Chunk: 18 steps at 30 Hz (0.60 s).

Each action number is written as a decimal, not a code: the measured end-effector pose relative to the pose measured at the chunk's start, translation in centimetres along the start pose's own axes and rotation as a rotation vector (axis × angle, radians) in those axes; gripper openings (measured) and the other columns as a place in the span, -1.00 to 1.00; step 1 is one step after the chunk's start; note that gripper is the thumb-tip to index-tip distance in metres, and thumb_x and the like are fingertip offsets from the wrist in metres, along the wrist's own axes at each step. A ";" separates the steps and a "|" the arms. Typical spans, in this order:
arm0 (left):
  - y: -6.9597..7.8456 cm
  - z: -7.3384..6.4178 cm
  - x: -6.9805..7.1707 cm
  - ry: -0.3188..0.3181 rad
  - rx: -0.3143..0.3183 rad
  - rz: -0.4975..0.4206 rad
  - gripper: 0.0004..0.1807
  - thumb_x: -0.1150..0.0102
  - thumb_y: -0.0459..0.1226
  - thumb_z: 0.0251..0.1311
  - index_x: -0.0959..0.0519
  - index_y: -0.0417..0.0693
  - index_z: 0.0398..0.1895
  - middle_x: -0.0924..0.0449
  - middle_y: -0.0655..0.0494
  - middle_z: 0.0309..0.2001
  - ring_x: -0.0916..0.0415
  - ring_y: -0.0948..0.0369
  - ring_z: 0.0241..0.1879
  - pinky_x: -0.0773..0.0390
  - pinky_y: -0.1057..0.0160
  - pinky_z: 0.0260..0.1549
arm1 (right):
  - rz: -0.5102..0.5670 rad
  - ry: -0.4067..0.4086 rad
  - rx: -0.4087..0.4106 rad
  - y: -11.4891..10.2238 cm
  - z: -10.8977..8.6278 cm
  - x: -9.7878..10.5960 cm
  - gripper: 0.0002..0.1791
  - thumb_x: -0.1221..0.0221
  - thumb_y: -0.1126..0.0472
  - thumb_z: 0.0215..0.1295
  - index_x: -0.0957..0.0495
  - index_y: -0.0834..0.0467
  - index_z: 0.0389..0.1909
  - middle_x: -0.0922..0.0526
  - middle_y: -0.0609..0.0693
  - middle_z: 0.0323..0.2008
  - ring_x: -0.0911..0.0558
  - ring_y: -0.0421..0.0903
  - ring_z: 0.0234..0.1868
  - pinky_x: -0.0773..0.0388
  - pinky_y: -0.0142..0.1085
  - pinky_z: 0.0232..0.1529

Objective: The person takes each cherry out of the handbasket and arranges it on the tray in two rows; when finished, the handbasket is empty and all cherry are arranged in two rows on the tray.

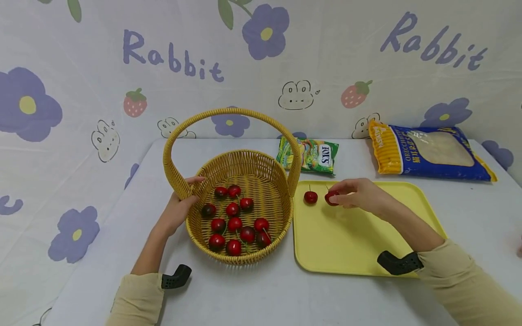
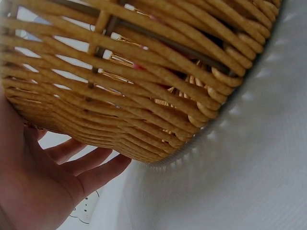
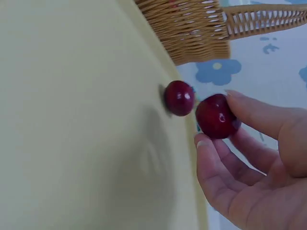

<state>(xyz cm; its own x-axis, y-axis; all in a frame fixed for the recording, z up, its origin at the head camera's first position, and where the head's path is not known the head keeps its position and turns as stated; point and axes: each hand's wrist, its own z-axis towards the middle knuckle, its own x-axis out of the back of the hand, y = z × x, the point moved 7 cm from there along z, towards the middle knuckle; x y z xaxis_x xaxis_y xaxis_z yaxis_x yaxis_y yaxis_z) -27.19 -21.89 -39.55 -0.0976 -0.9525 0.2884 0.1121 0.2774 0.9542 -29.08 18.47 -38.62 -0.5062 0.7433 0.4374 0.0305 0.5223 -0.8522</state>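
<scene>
My right hand pinches a dark red cherry between thumb and fingertips over the yellow tray. Beside it, a second cherry with its stem up rests on the tray near the upper left corner. To the left stands a round wicker basket with a tall arched handle; several red cherries lie on its floor. My left hand holds the basket's left side by the handle's base. From the left wrist, curved fingers lie against the woven wall, and the thumb is partly hidden.
Behind the tray lies a green candy bag. A blue and yellow pasta bag lies at the back right. The white table meets a patterned cloth behind. The basket's handle arches high above its rim.
</scene>
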 end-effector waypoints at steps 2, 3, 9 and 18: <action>-0.1 0.0 0.0 0.000 0.002 -0.001 -0.50 0.21 -0.52 0.25 -0.26 -0.26 0.28 -0.17 -0.20 0.35 0.00 -0.14 0.38 -0.04 -0.26 0.22 | 0.024 0.034 -0.033 0.7 0.3 0.1 -0.50 -0.18 0.12 0.31 -0.42 0.33 0.16 -0.59 0.18 -0.06 -0.58 0.02 -0.09 -0.53 -0.21 -0.06; -0.1 0.0 0.0 0.000 0.002 -0.001 -0.50 0.21 -0.52 0.25 -0.26 -0.26 0.29 -0.16 -0.20 0.35 0.00 -0.14 0.38 -0.04 -0.26 0.22 | 0.036 0.049 -0.051 1.0 0.5 0.1 -0.51 -0.17 0.13 0.32 -0.41 0.33 0.17 -0.57 0.20 -0.04 -0.58 0.02 -0.11 -0.54 -0.24 -0.08; 0.0 0.0 0.0 0.000 0.003 -0.004 -0.51 0.20 -0.51 0.25 -0.26 -0.25 0.29 -0.15 -0.19 0.36 -0.01 -0.14 0.38 -0.05 -0.27 0.22 | 0.041 0.101 -0.129 2.0 1.2 0.0 -0.50 -0.19 0.11 0.30 -0.43 0.33 0.15 -0.57 0.21 -0.02 -0.60 -0.06 -0.20 -0.56 -0.31 -0.16; 0.1 -0.1 0.0 -0.011 -0.016 0.012 -0.51 0.22 -0.51 0.27 -0.26 -0.23 0.30 -0.13 -0.16 0.38 0.04 -0.10 0.40 -0.03 -0.23 0.24 | 0.027 0.145 -0.163 2.6 1.9 -0.4 -0.49 -0.24 0.07 0.25 -0.47 0.32 0.11 -0.61 0.17 -0.09 -0.57 -0.12 -0.35 -0.54 -0.34 -0.31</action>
<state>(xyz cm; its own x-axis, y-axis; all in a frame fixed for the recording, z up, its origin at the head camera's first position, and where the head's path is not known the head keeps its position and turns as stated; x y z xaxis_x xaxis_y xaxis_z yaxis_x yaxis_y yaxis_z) -27.08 -21.85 -39.50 -0.1065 -0.9478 0.3005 0.1288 0.2865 0.9494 -30.46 18.73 -41.51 -0.3745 0.8040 0.4619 0.1871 0.5534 -0.8116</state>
